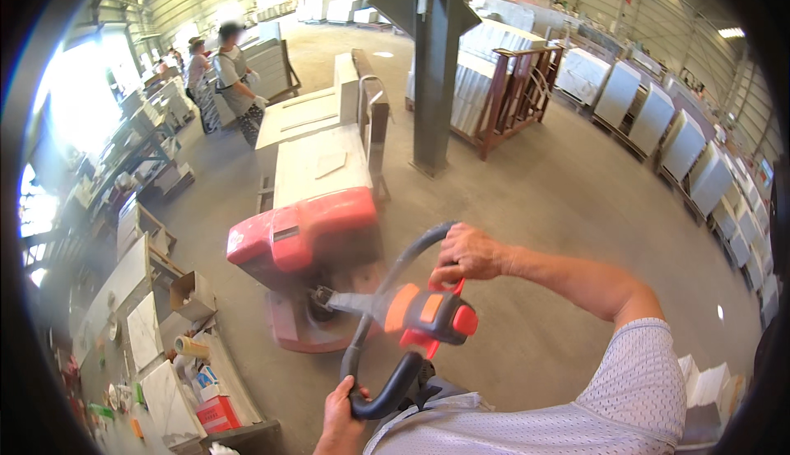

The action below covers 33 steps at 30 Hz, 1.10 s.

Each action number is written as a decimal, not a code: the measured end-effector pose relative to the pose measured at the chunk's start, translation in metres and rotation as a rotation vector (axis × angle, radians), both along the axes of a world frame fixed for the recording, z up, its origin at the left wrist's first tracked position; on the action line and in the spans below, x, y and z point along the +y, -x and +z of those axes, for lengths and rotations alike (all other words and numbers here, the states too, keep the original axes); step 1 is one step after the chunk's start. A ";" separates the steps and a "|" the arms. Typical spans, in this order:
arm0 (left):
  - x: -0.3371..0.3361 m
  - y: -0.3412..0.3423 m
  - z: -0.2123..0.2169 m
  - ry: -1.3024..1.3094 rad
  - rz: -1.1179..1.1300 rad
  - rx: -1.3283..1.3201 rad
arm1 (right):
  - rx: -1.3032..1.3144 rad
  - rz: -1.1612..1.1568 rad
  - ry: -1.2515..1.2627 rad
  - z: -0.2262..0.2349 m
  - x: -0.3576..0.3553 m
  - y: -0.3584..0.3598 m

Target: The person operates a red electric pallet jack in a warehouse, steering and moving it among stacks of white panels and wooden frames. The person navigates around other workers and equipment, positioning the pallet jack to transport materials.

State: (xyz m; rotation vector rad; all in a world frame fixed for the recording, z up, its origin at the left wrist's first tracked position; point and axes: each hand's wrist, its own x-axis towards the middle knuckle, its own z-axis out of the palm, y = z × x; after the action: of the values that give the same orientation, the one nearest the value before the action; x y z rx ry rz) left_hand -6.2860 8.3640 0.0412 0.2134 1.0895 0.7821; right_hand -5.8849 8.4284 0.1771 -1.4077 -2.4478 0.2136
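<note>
A red electric pallet truck (304, 229) stands in front of me, its steering handle (399, 266) reaching back toward my body. My right hand (469, 255) is closed round the far right part of the black looped grip, beside a red lever. Lower and to the left, my left hand (337, 414) grips the near bend of the same loop. Between the hands sits the control head (432, 315), black with orange panels and a red button at its end. Pale stone slabs (321, 163) lie flat just beyond the truck's body, with more standing upright at their right.
A steel column (436, 76) rises ahead, with a brown rack (514, 97) of slabs behind it. Slab stacks (683, 142) line the right side. Two people (234, 76) stand at the far left. Near left, a workbench (239, 373) holds boxes, tape and stone pieces.
</note>
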 end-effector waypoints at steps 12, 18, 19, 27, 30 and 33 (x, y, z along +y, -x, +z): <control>0.075 0.039 0.076 -0.766 -0.184 1.178 | -0.146 0.126 0.346 0.025 0.102 0.095; 0.124 0.071 0.067 -1.035 0.003 1.715 | -0.222 0.250 0.557 0.023 0.164 0.151; 0.137 0.090 0.062 -1.069 0.016 1.686 | -0.237 0.270 0.597 0.021 0.173 0.163; 0.258 0.266 0.057 -1.098 0.048 1.462 | 0.209 0.266 1.217 0.015 0.248 0.302; 0.295 0.294 0.055 -1.144 0.113 1.385 | 0.287 0.254 1.194 0.008 0.265 0.325; 0.332 0.320 0.048 -1.113 0.138 1.330 | 0.367 0.222 1.160 -0.007 0.271 0.350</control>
State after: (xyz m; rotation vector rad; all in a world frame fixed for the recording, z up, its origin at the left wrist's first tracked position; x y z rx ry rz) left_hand -6.6063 8.6959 0.0893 1.8079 1.7615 1.3575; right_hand -6.2349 8.6998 0.1703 -1.2028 -2.1390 1.9686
